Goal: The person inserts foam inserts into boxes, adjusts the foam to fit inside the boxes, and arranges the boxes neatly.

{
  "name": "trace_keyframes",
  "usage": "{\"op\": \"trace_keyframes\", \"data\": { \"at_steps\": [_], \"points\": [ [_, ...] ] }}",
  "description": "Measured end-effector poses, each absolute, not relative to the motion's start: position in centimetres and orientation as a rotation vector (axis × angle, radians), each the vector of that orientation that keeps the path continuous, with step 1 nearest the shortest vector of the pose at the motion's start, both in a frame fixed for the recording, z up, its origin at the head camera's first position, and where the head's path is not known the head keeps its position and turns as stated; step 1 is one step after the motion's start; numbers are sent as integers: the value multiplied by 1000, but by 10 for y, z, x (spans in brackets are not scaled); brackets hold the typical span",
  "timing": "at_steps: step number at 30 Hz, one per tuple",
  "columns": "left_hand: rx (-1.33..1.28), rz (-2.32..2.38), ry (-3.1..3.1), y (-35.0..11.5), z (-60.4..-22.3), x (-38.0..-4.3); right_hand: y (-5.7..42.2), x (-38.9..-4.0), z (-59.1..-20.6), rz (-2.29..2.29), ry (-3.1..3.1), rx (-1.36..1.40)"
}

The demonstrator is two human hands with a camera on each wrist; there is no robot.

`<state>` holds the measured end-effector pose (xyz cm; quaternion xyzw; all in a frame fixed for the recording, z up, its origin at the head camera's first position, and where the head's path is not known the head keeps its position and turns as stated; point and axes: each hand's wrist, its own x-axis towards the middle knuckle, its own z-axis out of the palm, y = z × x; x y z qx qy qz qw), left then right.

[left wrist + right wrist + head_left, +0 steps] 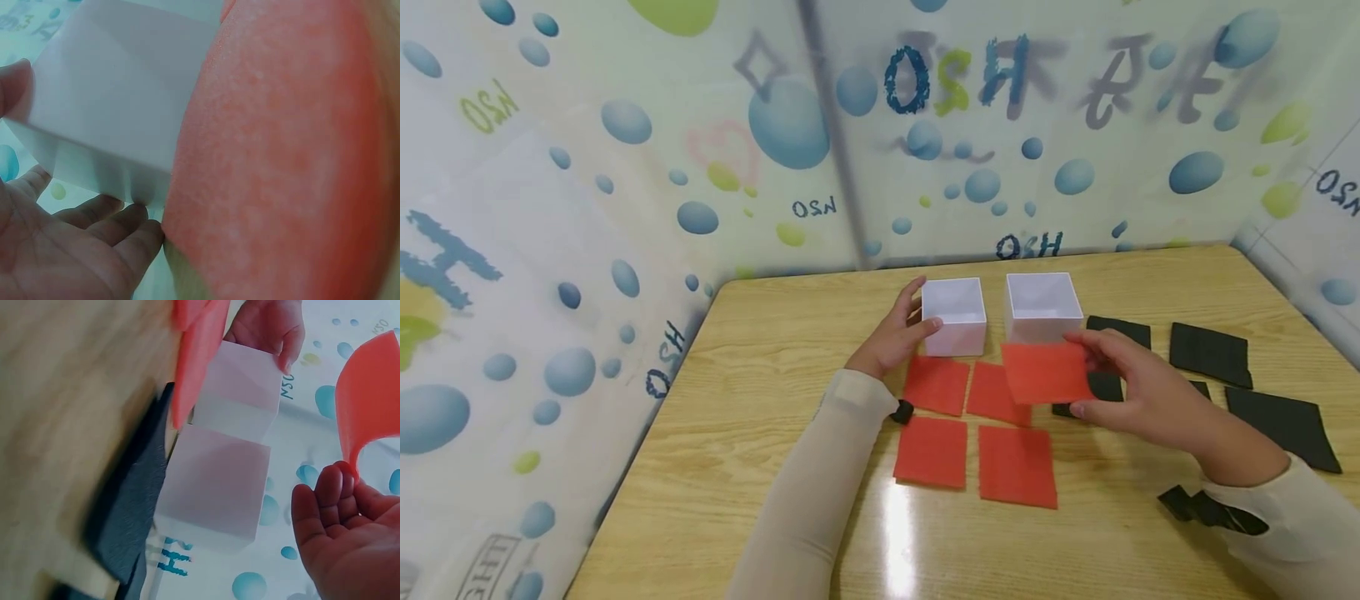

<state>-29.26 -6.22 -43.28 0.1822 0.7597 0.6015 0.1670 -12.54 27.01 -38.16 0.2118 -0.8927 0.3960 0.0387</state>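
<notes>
My left hand [891,337] holds the left white open-topped box [958,340], its thumb on the front and its fingers along the left side. In the left wrist view, the fingertips touch the wall of that box [119,81]. My right hand [1150,404] pinches a thin red square sheet [1047,375] by its right edge, in front of the right white box [1037,330]. The right wrist view shows this sheet [372,394] bending upward from the fingers. Several red squares [1017,465] lie on the table below the boxes, one partly covered by the held sheet.
Several black sheets [1210,352] lie on the right of the wooden table [760,358], some partly behind my right hand. A patterned curtain [865,192] stands along the table's back and left. A black strap [1213,510] hangs at the right sleeve.
</notes>
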Motion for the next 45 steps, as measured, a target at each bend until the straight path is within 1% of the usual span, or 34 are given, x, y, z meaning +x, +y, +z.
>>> {"op": "trace_keyframes", "data": {
  "at_steps": [14, 30, 45],
  "points": [
    [489, 1696, 2188, -64, -433, -293, 245, -164, -357, 1261, -2801, 615],
    [482, 1694, 2175, -62, -431, -294, 225, -213, -351, 1296, -2886, 541],
    [437, 1694, 2151, -61, -427, -292, 208, -250, -352, 1149, -2970, 494]
  ]
}}
